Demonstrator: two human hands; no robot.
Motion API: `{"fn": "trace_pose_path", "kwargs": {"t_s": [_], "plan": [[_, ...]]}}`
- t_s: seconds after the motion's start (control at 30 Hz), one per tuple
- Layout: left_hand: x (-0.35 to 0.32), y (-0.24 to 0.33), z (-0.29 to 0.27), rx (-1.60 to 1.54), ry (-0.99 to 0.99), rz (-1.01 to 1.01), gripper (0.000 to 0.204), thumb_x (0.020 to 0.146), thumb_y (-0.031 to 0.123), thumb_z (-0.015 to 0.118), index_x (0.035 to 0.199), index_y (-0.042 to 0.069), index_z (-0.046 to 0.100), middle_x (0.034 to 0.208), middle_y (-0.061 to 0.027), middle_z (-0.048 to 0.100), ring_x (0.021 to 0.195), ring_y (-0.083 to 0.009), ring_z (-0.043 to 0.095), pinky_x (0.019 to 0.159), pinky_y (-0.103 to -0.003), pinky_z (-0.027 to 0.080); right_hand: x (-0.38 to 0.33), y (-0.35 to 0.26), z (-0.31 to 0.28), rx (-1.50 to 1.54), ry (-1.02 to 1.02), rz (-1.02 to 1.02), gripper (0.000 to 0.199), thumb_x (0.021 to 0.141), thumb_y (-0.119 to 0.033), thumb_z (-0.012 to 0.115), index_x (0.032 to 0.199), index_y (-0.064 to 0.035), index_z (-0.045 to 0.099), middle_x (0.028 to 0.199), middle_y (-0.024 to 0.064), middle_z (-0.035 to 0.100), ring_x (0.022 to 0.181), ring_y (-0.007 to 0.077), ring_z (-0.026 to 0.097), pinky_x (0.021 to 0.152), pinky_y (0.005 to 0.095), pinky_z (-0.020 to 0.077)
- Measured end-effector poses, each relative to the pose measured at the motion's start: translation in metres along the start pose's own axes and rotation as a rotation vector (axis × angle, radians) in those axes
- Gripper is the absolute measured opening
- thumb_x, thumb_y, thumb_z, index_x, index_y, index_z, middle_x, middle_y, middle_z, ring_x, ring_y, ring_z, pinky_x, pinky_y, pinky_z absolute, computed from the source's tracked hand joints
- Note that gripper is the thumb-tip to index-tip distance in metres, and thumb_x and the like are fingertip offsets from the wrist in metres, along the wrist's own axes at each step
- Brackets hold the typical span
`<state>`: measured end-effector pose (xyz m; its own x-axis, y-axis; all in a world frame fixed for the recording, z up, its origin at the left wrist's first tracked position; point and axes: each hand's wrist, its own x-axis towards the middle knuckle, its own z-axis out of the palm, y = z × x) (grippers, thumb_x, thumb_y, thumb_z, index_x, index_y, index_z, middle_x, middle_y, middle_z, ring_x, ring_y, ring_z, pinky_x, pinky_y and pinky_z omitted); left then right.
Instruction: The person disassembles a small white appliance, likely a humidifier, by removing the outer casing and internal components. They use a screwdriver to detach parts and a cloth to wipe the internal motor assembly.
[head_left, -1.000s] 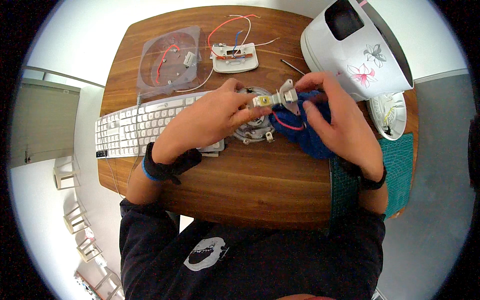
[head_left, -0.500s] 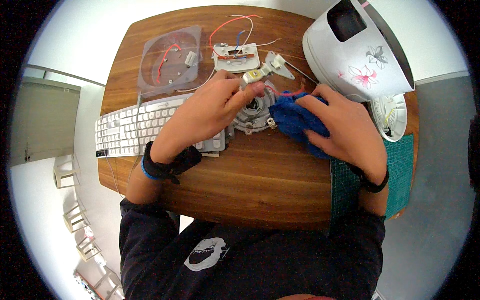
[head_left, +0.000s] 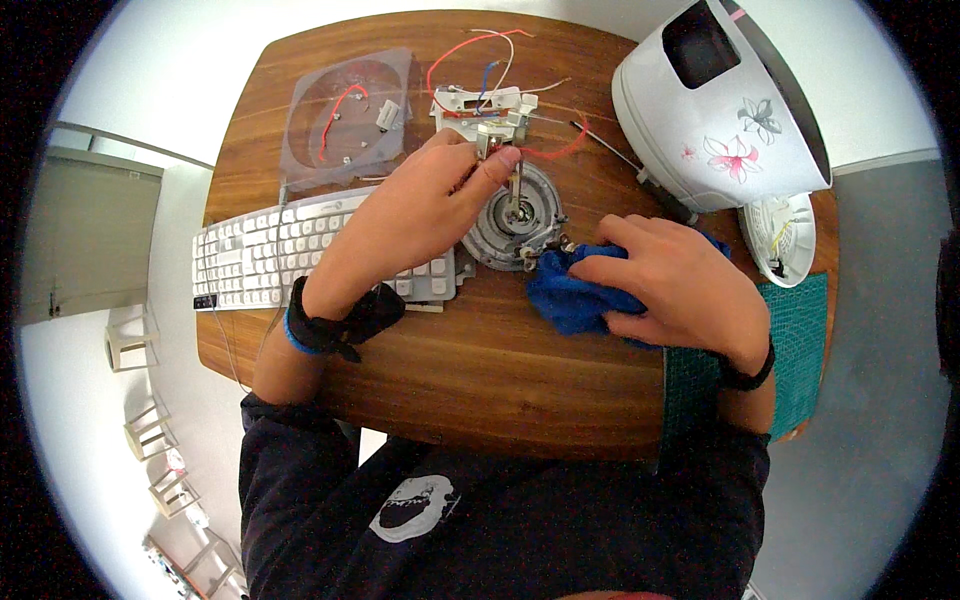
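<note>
My left hand (head_left: 430,205) pinches a small white-and-metal switch bracket (head_left: 497,134) between thumb and fingers. A red wire (head_left: 560,153) runs off it to the right. Just below lies a round metal heating plate (head_left: 523,215) on the wooden table, its centre ringed and hollow. My right hand (head_left: 680,285) grips a crumpled blue cloth (head_left: 575,295), whose upper edge meets the plate's right rim. Part of the cloth is hidden beneath my fingers. Behind the bracket sits a white plastic panel (head_left: 455,103) with red, white and blue wires.
A white keyboard (head_left: 260,258) lies left, below a clear plastic tray (head_left: 300,150) with small parts. At back right stands a white flowered cooker housing (head_left: 660,130); a screwdriver (head_left: 660,192) lies against its base. Near it are a white round cover (head_left: 800,245) and a green cutting mat (head_left: 800,330).
My left hand has tilted the bracket more upright over the plate. My right hand has moved down and slightly right with the cloth, uncovering more of the plate and the screwdriver.
</note>
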<state>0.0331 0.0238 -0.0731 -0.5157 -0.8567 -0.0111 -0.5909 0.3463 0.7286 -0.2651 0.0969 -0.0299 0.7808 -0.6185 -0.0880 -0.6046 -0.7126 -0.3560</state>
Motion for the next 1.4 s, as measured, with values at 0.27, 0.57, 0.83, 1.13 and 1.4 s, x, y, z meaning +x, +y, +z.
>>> {"fn": "trace_pose_path", "kwargs": {"t_s": [0.27,0.57,0.83,1.13,1.4], "plan": [[-0.006,-0.002,0.0,0.054,-0.036,0.122,0.028,0.104,0.032,0.082,0.119,0.011,0.072,0.12,-0.0079,0.066,0.112,-0.0233,0.062,0.085,-0.035,0.053,0.001,-0.004,0.006,-0.009,0.02,0.039,0.056,0.08,-0.018,0.09,0.133,-0.0129,0.07,0.115,0.0126,0.062,0.107,0.0361,0.068,0.091,0.0471,0.0571],[-0.004,-0.007,0.007,-0.007,-0.046,0.131,0.038,0.101,0.032,0.085,0.128,0.009,0.072,0.125,-0.0133,0.073,0.117,-0.0288,0.069,0.099,-0.04,0.056,0.0,-0.004,0.009,-0.023,0.033,0.067,0.056,0.082,-0.018,0.09,0.134,-0.0134,0.07,0.118,0.012,0.063,0.109,0.0353,0.068,0.092,0.0469,0.0572],[-0.002,-0.012,0.013,0.058,-0.156,0.081,0.043,0.101,0.035,0.085,0.13,0.004,0.076,0.126,-0.0192,0.077,0.119,-0.0332,0.072,0.105,-0.042,0.056,0.0,-0.004,0.009,-0.056,0.046,0.047,0.057,0.082,-0.017,0.09,0.136,-0.0146,0.07,0.119,0.012,0.062,0.109,0.035,0.067,0.093,0.0468,0.0572],[-0.004,-0.007,0.009,0.077,-0.128,0.135,0.032,0.105,0.022,0.078,0.134,0.01,0.073,0.117,-0.014,0.069,0.108,-0.0312,0.067,0.093,-0.041,0.055,0.002,-0.003,0.005,-0.101,0.103,0.036,0.059,0.081,-0.01,0.087,0.138,-0.016,0.071,0.123,0.0116,0.062,0.109,0.0354,0.066,0.094,0.0464,0.0575],[-0.003,-0.002,0.004,0.014,-0.016,0.163,0.031,0.105,0.018,0.076,0.135,0.01,0.072,0.128,-0.0153,0.071,0.117,-0.0296,0.068,0.1,-0.039,0.053,0.002,-0.003,-0.004,-0.155,0.184,0.14,0.056,0.084,-0.011,0.084,0.138,-0.0149,0.072,0.125,0.014,0.062,0.112,0.0381,0.067,0.093,0.0474,0.0602]]}}
